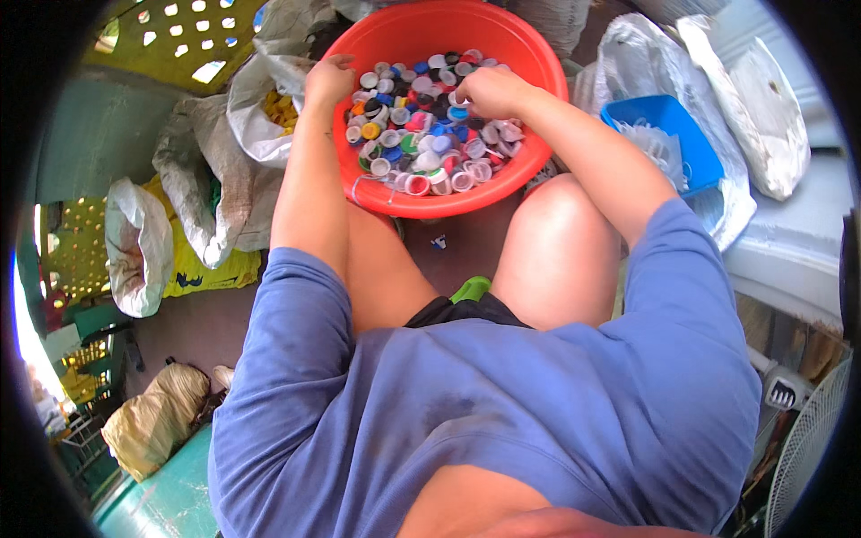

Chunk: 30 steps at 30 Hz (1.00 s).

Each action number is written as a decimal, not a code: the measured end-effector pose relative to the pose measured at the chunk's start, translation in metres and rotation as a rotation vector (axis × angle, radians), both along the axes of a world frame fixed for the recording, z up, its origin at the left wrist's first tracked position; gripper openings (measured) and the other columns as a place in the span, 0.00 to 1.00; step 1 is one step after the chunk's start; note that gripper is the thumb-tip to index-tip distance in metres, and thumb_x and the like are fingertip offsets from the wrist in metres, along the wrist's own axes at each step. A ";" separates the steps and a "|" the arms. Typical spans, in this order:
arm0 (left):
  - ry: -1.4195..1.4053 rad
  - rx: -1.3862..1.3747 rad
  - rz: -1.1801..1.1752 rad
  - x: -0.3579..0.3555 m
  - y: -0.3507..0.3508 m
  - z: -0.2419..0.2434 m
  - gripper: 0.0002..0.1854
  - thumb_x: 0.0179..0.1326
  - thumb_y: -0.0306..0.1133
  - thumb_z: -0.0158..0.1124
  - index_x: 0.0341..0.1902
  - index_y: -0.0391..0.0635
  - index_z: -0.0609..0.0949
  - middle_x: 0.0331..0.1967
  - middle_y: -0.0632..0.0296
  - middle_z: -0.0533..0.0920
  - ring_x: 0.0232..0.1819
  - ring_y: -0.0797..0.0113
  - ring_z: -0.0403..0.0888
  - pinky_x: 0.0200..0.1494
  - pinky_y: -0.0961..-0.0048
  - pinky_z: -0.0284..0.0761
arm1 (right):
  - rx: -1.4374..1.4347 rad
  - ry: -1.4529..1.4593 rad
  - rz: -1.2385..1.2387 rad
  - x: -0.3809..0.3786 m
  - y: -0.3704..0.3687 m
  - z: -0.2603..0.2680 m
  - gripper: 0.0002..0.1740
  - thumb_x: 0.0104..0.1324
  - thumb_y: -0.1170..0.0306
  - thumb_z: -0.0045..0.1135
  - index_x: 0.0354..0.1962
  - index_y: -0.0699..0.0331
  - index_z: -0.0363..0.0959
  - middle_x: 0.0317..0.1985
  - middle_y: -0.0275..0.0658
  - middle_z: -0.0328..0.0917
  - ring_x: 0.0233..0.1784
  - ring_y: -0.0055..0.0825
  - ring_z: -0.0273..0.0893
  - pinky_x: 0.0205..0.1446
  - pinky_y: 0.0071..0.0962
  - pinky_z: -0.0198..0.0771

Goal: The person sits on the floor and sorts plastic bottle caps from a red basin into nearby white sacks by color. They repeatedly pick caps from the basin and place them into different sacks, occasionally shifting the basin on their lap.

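Note:
A round red plastic basin (545, 74) stands in front of my knees, holding many plastic bottle caps (424, 142) in white, blue, black, pink, green and yellow. My left hand (331, 77) is at the basin's left rim, its fingers bent inward over the edge; whether anything is between them cannot be told. Over the caps on the right side, my right hand (491, 93) reaches in with thumb and forefinger at a whitish cap (457, 101). A blue cap (458, 113) lies just below those fingertips. A thin light-blue tie (366, 180) hangs at the basin's near rim.
On the right, a blue container (699, 151) with clear plastic pieces rests on a white sack (736, 215). At left, an open white sack (252, 128) holds yellow caps, beside more sacks (138, 249). A fan guard (807, 444) is at lower right.

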<state>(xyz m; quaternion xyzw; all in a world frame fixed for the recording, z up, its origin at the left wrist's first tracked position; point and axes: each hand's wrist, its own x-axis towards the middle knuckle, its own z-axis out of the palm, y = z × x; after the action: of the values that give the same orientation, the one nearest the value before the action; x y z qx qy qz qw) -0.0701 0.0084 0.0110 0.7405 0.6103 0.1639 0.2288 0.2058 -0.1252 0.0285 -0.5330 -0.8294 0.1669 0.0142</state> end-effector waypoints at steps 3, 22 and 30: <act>0.134 0.068 0.010 -0.007 0.005 -0.006 0.20 0.48 0.32 0.58 0.49 0.53 0.82 0.45 0.56 0.82 0.48 0.60 0.80 0.52 0.67 0.73 | 0.046 -0.204 0.063 -0.018 0.018 -0.024 0.12 0.49 0.73 0.53 0.31 0.56 0.81 0.34 0.44 0.81 0.42 0.42 0.79 0.42 0.41 0.74; -0.435 -0.475 -0.166 0.034 0.004 -0.018 0.12 0.53 0.38 0.65 0.39 0.47 0.81 0.47 0.58 0.81 0.48 0.67 0.78 0.46 0.70 0.75 | 0.152 0.180 -0.035 -0.010 0.024 -0.050 0.13 0.47 0.61 0.64 0.29 0.58 0.80 0.34 0.40 0.75 0.43 0.40 0.74 0.44 0.39 0.70; 0.229 -0.405 -0.782 0.074 -0.047 -0.003 0.13 0.48 0.39 0.64 0.37 0.47 0.84 0.36 0.56 0.84 0.36 0.65 0.81 0.38 0.68 0.77 | -0.594 1.307 -0.565 0.017 0.023 -0.036 0.07 0.54 0.74 0.56 0.32 0.62 0.72 0.27 0.32 0.76 0.31 0.22 0.75 0.33 0.22 0.68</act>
<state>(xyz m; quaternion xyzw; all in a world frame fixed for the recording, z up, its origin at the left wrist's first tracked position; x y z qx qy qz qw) 0.0037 -0.0389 0.0079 0.8691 0.3258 -0.1406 0.3446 0.2230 -0.1019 -0.0073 -0.4991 -0.4052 0.6534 0.3997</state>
